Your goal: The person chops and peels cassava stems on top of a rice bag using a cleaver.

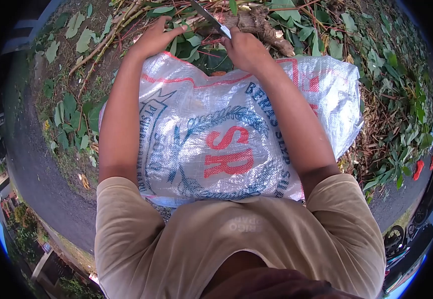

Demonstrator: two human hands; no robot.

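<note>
My right hand (247, 50) is closed round the handle of a knife (208, 18), whose dark blade points up and to the left over the cut greenery. Just behind the knife lies a thick, rough-barked piece of wood (261, 27). My left hand (152, 39) is to the left of the blade, above leaves and thin stems (189, 42), with its thumb apart from its fingers. It appears to hold nothing. A white woven sack (176, 154) with red and blue print is spread across my lap, beneath both forearms.
Long thin branches (102, 47) lie on the ground at the upper left. Leafy cuttings (391, 60) cover the right side. A paved road (37, 164) curves along the left, and red objects (418, 170) lie at the right, with a parked motorbike (393, 236) lower down.
</note>
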